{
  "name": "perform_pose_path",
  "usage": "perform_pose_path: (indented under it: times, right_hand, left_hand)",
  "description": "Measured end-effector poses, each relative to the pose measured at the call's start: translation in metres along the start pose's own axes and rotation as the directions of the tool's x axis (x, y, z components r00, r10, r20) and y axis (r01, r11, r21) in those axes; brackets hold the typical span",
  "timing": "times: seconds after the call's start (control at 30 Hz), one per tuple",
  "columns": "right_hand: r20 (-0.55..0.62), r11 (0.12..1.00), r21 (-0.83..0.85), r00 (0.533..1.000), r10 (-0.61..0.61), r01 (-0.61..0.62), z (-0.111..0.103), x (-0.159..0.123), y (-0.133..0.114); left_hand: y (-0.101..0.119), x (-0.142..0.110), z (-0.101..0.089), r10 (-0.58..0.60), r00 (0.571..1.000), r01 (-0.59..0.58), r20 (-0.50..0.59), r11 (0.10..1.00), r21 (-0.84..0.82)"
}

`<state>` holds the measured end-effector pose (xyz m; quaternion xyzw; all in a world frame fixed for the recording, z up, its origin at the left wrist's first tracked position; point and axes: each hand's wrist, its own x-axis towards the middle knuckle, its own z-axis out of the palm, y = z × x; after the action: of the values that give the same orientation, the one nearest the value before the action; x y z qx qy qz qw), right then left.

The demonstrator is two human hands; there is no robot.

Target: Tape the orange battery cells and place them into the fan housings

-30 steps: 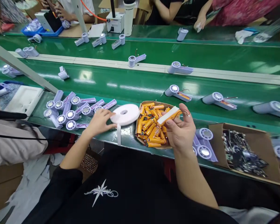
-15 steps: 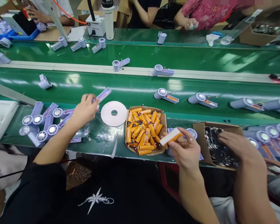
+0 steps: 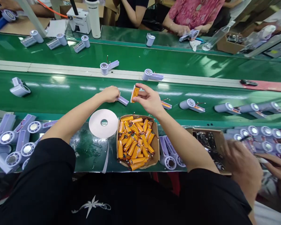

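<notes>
Over the green belt, my left hand (image 3: 109, 94) is closed around a lavender fan housing; its open channel-shaped handle (image 3: 123, 100) sticks out to the right, and the rest is hidden by my fingers. Just right of it, my right hand (image 3: 149, 99) pinches an orange-wrapped battery (image 3: 136, 93) upright between thumb and fingers. A white strip covers the battery's left side. The handle and battery are apart. Below my hands, a cardboard box (image 3: 156, 147) holds many similar orange batteries with thin wires. A white tape roll (image 3: 96, 123) lies flat to the box's left.
Lavender fan bodies (image 3: 28, 149) crowd the bench at left, with more (image 3: 170, 162) right of the battery box. Fan units (image 3: 187, 103) lie along the belt. A co-worker's hand (image 3: 243, 159) is at right beside a box of dark small parts (image 3: 221, 137). People sit across the line.
My left hand has moved right and over the belt with the fan housing. My right hand has carried the battery up and left, turning it upright. The view has shifted right.
</notes>
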<state>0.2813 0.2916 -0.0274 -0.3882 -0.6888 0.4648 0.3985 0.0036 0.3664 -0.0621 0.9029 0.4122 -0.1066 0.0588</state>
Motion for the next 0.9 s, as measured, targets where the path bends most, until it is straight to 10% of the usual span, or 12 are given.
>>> perform_pose_path:
  times: [0.23, 0.53, 0.77, 0.9]
  right_hand:
    - [0.101, 0.912, -0.404, 0.988, 0.116, -0.066, 0.025, 0.04, 0.047]
    - [0.271, 0.341, -0.928, 0.903, 0.334, 0.152, 0.044, 0.043, 0.032]
    - [0.334, 0.352, -0.913, 0.87, 0.362, 0.205, 0.046, 0.069, 0.091]
    - [0.344, 0.522, -0.84, 0.89, 0.3, 0.149, 0.039, 0.079, 0.111]
  left_hand:
    - [-0.004, 0.013, -0.007, -0.243, 0.967, 0.205, -0.076, 0.92, -0.334]
    - [0.041, 0.008, -0.017, -0.342, 0.936, 0.287, -0.086, 0.881, -0.376]
    - [0.046, 0.006, -0.012, -0.232, 0.968, 0.19, -0.094, 0.925, -0.328]
    - [0.029, -0.059, -0.017, -0.109, 0.988, 0.082, -0.111, 0.971, -0.226]
